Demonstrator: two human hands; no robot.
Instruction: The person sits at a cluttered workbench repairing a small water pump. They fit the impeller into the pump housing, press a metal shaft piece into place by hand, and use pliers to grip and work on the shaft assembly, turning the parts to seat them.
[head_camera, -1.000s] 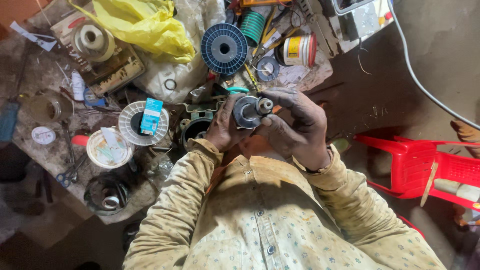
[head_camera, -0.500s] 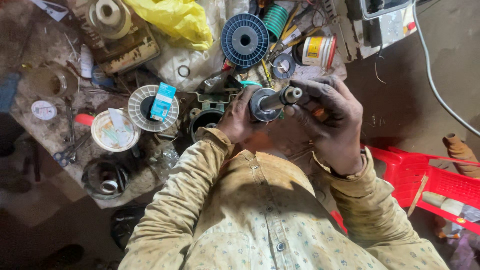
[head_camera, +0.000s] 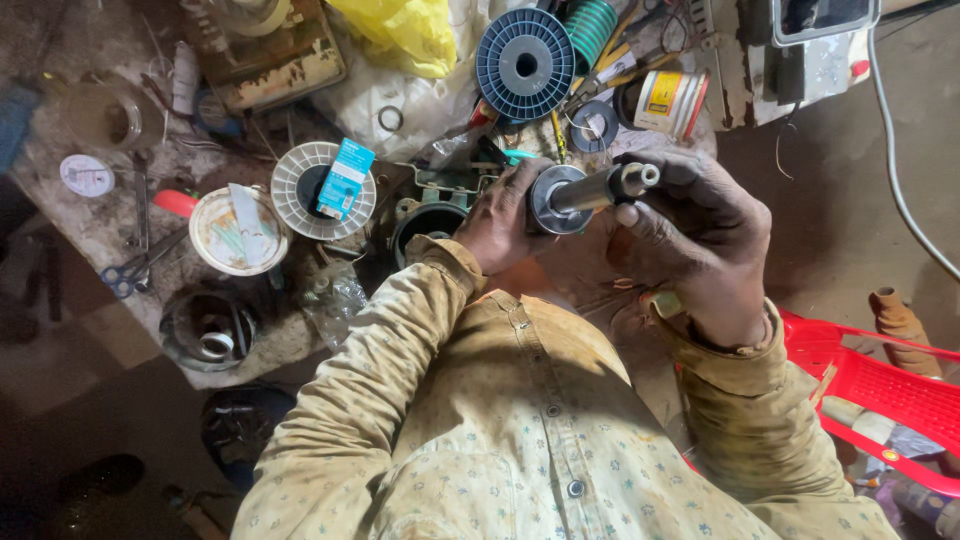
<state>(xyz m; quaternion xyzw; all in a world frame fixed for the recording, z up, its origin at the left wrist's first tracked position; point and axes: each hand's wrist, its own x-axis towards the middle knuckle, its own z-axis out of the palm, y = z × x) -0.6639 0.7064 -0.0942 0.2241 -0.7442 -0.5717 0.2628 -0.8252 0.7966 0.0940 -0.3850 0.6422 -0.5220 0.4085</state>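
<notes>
**Nudged right in view, shaft tip now clearer of the fingers**

Drifted slightly to the right and up since half a second ago, together with all the bench clutter, so more likely a turn of the head than of the hands. Same two-handed hold as before, with a little more of the shaft end showing.

Clamped on the metal shaft from both sides. Left hand cupped around the round dark disc at one end. Right hand wrapped under and around the narrow bright end, fingertips curled over it. Held in the air just above the near edge of the workbench, close to the chest, lying roughly level with the narrow end pointing right.

Just beside the left hand, on the bench: a dark round housing. Farther left, a white spool with a teal box lying on it, then a white tub and scissors. Beyond the hands, a blue spool, a yellow bag and a small tin. To the right, well apart, a red plastic chair.

By the look of it, working or checking the shaft end by hand; cannot tell whether turning, pulling or only inspecting. For any further move: steady hold on the disc with the left, careful fingertip control at the narrow end with the right, and enough clearance from the housing below.
</notes>
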